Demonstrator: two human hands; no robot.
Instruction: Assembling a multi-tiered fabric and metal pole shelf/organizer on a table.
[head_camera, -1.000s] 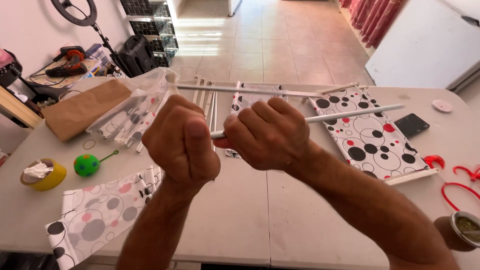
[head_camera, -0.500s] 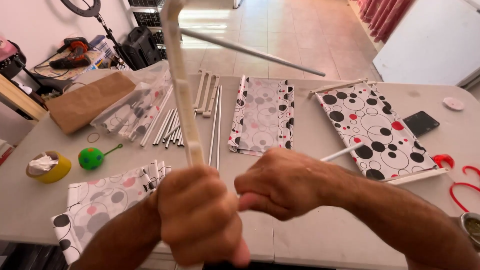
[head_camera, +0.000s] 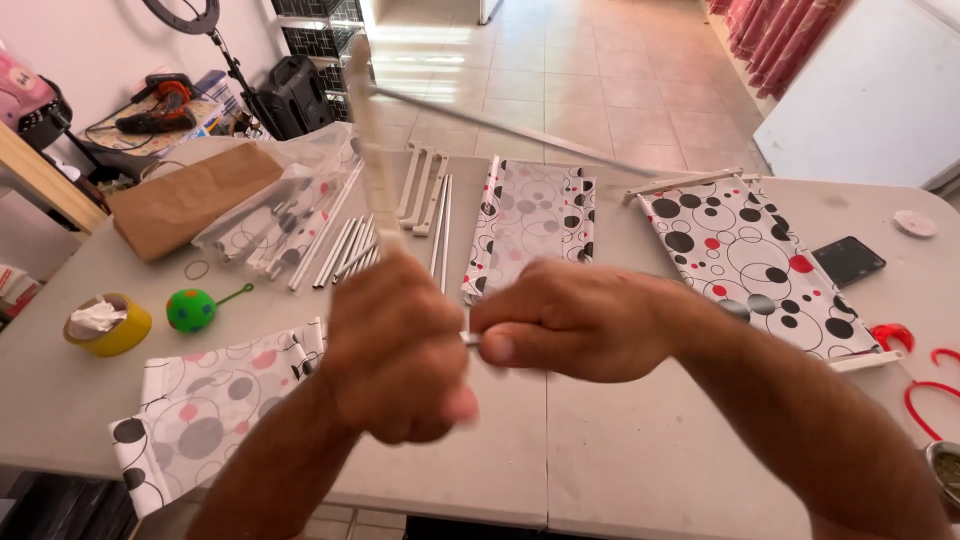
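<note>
Grey table (head_camera: 620, 450) fills the frame; at centre, the left hand (head_camera: 400, 355) grips an upright white rod (head_camera: 372, 150), the right hand (head_camera: 575, 320) pinching a thin metal rod (head_camera: 520, 130).

At 2 o'clock, the white fabric panel (head_camera: 745, 262) carries black and red dots and rings. At 8 o'clock, the folded cloth (head_camera: 205, 410) shows grey circles. At 9 o'clock sit a green ball (head_camera: 190, 310) and a yellow tape roll (head_camera: 108, 325).

Smooth white plastic rod (head_camera: 372, 170) in the hands, thin glossy metal rod (head_camera: 520, 132), matt dotted cloth panels (head_camera: 745, 260), matt grey bench (head_camera: 640, 440), crumpled brown paper bag (head_camera: 185, 200), clear glossy plastic wrap (head_camera: 285, 205)
</note>
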